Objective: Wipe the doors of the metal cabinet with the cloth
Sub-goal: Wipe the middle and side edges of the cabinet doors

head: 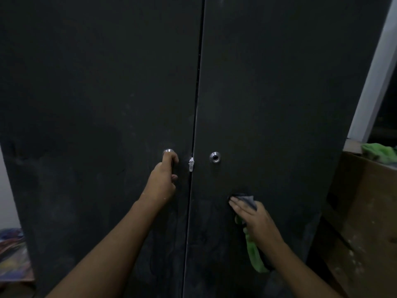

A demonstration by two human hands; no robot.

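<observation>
- Right hand (253, 218), lower right of centre: fingers (236, 206) straight and together, laid flat on the cloth (249, 201) and pressing it against the right door (279, 104). No pinch is visible; the palm does the holding.
- Cloth: dark where it bunches under the fingertips, green where a tail hangs down below the wrist toward the lower frame. Its long axis runs roughly up and down the door.
- Left hand (163, 181), centre frame: fingers curled together around the left knob (169, 152), thumb lower and apart from it. The hand appears to steady the left door (86, 104); it carries no cloth.
- Key relation: the cloth sits below and slightly right of the right knob (215, 157), so most unwiped panel on this door lies above the fingers, toward the upper frame. The right hand is the nearer one for that stroke; the left door would need the cloth carried across the seam (198, 82).
- Seam: a white scrap (191, 164) sticks between the two knobs.
- Surroundings: a wooden box (365, 211) with a green rag (379, 151) on it at the right edge; coloured fabric (12, 254) at the lower left.
- Judged progress: smears show across both doors, so wiping seems far from complete.
</observation>
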